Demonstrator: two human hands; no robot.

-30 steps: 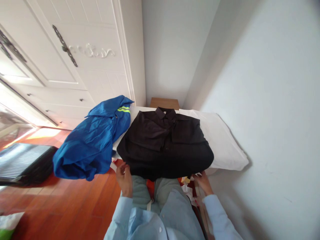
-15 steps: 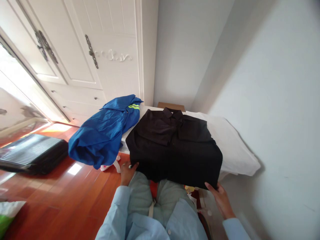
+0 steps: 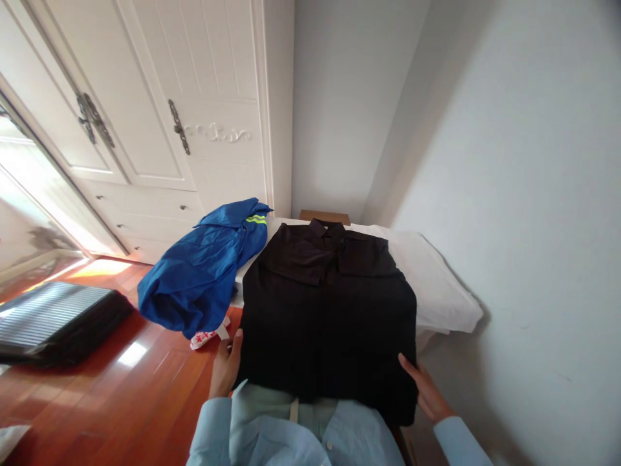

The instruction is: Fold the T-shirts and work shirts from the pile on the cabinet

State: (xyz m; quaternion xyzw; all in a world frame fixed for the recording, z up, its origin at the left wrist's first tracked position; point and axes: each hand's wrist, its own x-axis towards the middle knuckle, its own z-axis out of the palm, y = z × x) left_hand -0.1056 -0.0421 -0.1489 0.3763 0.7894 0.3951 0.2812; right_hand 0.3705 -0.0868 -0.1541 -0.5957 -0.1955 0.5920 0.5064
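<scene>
A black collared shirt (image 3: 325,323) lies spread over a white-covered surface, its collar at the far end and its hem hanging over my lap. Two folded flaps of the same cloth lie across its upper part. At the shirt's left edge, my left hand (image 3: 227,366) is closed on the side, with some fingers hidden. My right hand (image 3: 429,391) grips the opposite edge, thumb on top and fingers mostly behind the cloth. To the left of the black shirt rests a bunched blue garment (image 3: 204,265) with yellow-green stripes.
White cloth (image 3: 431,278) extends right toward the grey wall (image 3: 543,194). A white wardrobe (image 3: 218,77) stands behind at left. On the wooden floor (image 3: 160,395) lie a dark ribbed case (image 3: 53,317) and a red-and-white item (image 3: 206,338). Something brown (image 3: 324,216) shows behind the surface.
The black shirt's lower part now reaches further toward my body, covering more of my lap. Both hands have moved down and nearer to me along its sides. The view has shifted slightly.
</scene>
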